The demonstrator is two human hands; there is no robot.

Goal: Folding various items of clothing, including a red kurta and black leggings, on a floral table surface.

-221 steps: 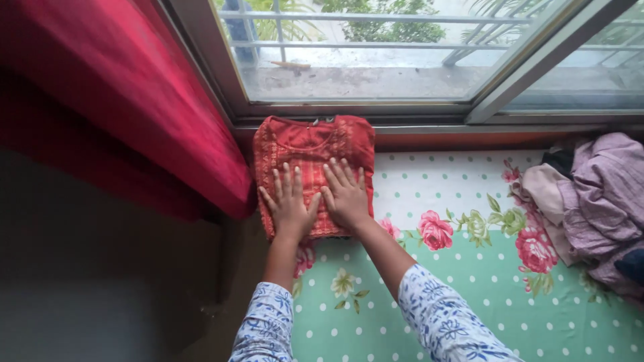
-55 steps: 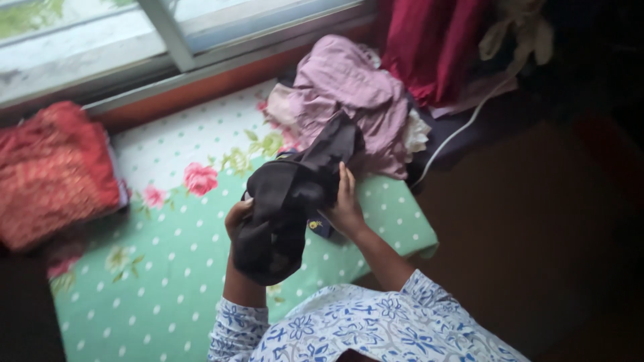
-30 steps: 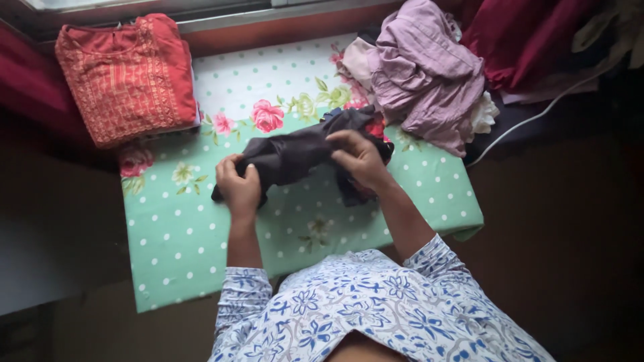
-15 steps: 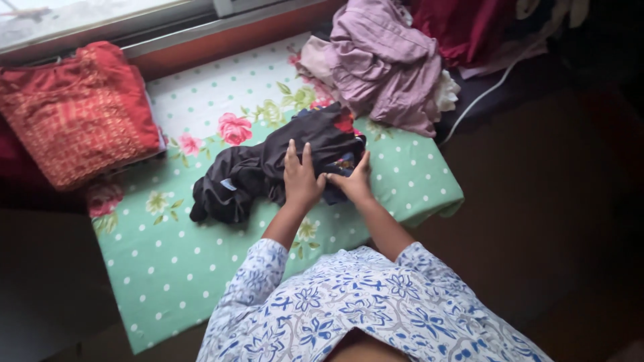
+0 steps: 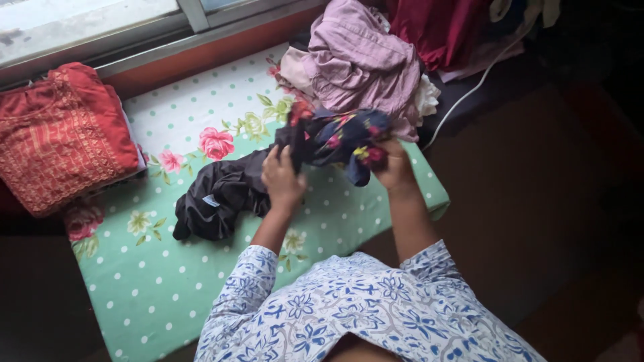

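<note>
**Dark Floral Garment Held Between Both Hands**

The left hand (image 5: 282, 179) and right hand (image 5: 394, 167) each pinch one end of the dark floral garment (image 5: 342, 137), holding it clear of the polka-dot surface (image 5: 201, 268) so it hangs free. A black garment (image 5: 215, 198) lies bunched below; a folded red garment (image 5: 64, 137) sits apart by the window.

Daylit window (image 5: 100, 27), dark floor (image 5: 537, 221)

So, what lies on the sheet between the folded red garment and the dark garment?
In the head view, only bare sheet lies between the folded red garment and the dark garment: polka dots and printed roses, no loose item.
</note>
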